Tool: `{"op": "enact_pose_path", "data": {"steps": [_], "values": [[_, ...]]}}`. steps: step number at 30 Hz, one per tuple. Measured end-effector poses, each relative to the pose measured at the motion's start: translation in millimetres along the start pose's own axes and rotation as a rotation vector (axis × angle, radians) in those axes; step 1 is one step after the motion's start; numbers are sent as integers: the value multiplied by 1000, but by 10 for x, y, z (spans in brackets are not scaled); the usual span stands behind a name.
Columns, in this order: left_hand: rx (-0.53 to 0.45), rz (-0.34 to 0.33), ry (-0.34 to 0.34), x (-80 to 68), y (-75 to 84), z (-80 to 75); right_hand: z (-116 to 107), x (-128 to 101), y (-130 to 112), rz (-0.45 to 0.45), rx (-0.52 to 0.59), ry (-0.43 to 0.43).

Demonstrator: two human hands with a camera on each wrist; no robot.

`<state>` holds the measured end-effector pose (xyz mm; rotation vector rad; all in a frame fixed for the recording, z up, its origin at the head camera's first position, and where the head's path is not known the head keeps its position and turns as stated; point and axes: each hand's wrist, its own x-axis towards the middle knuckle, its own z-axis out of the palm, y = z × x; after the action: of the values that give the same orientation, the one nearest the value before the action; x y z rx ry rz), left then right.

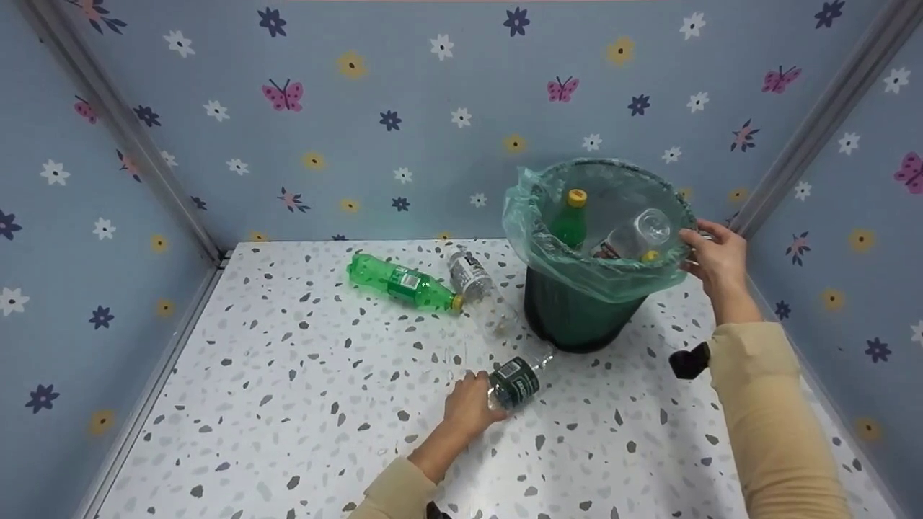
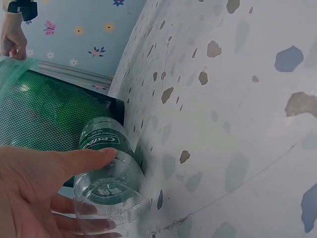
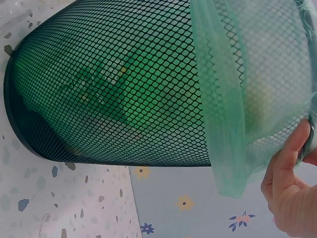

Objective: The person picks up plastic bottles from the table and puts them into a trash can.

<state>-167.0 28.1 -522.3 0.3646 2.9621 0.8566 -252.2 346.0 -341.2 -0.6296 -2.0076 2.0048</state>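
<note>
While the left hand curls its fingers round the base of the clear, dark-labelled plastic bottle lying on the speckled tabletop, the bottle's neck points up-right toward the green mesh bin. The right hand pinches the bin's green-bagged rim on its far right side.

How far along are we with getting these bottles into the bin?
Partway. Done: a green bottle with yellow cap and a clear bottle sit in the lined bin. In hand: the left hand grips a clear bottle with dark label lying on the table; the right hand holds the bin's rim. Left: a green bottle and a clear one on the table.
</note>
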Motion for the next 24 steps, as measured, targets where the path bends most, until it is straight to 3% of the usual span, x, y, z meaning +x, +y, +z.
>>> {"op": "enact_pose_path", "data": {"steps": [14, 20, 24], "values": [[-42, 152, 166, -113, -52, -109, 6, -10, 9, -8, -53, 12], [-90, 170, 176, -144, -4, -255, -12, -13, 7, 9, 16, -4], [-105, 193, 191, -161, 42, -366, -11, -4, -1, 9, 2, -5]]}}
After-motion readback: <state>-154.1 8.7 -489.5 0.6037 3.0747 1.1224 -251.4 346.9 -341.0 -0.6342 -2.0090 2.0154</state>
